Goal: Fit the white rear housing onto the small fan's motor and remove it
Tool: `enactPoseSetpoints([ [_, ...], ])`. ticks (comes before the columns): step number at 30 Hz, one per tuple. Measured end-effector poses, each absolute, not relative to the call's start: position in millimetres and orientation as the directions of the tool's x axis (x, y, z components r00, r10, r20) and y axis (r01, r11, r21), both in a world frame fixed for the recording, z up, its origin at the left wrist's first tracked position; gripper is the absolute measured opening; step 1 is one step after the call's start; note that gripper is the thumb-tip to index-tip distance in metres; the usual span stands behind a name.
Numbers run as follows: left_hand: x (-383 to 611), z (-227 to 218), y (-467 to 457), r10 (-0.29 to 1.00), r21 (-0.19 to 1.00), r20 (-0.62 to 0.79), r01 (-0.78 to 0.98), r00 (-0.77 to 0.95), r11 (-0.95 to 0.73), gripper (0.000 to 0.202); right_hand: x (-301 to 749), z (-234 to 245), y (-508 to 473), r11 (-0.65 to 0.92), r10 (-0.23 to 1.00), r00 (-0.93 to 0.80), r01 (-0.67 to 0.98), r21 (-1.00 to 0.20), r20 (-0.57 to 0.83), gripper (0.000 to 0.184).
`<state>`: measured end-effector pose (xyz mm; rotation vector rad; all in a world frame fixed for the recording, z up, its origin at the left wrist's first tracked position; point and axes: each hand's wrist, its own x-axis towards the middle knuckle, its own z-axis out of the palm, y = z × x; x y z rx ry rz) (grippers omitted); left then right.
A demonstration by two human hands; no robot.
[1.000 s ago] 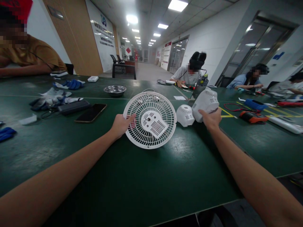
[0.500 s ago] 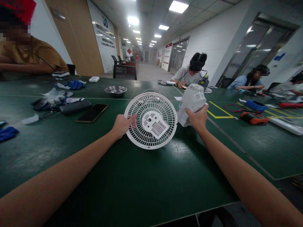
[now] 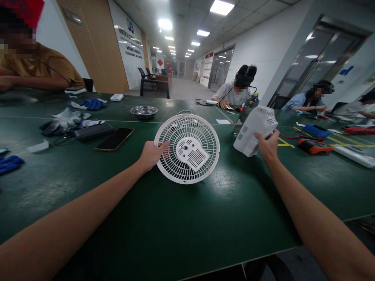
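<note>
A round white fan grille (image 3: 187,148) lies tilted on the green table (image 3: 175,226), with a labelled centre plate facing me. My left hand (image 3: 150,154) grips its left rim, thumb hooked over the edge. My right hand (image 3: 268,146) is closed round a white plastic fan motor housing (image 3: 253,128) and holds it in the air to the right of the grille, clear of the table. The two parts are apart.
A black phone (image 3: 114,139), a dark power bank (image 3: 93,131), gloves (image 3: 88,104) and a steel bowl (image 3: 143,112) lie at the left and back. An orange meter (image 3: 313,145) with leads sits at the right. Other people sit round the table.
My right hand swung the housing left, close to the grille, then back out to the right and higher. The small white cap that stood beside the grille no longer shows. My left hand stayed put.
</note>
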<state>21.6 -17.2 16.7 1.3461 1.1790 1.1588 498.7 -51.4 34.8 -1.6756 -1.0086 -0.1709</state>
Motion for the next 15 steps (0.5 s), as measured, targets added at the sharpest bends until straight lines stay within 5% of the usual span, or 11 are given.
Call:
enactPoseSetpoints([
  [5,21,15,-16,0.995,0.993,0.061,0.096,0.079,-0.068,0.022,495,37,-50,0.029,0.455,0.590,0.739,-0.673,0.667,0.073],
  [11,19,13,-14,0.992,0.993,0.073,0.087,0.106,-0.083,0.023,489,42,-53,0.101,0.507,0.562,0.714,-0.693,0.653,0.077],
  [15,21,15,-16,0.994,0.992,0.081,0.092,0.078,-0.088,0.023,482,46,-59,0.023,0.559,0.456,0.826,-0.563,0.693,0.076],
])
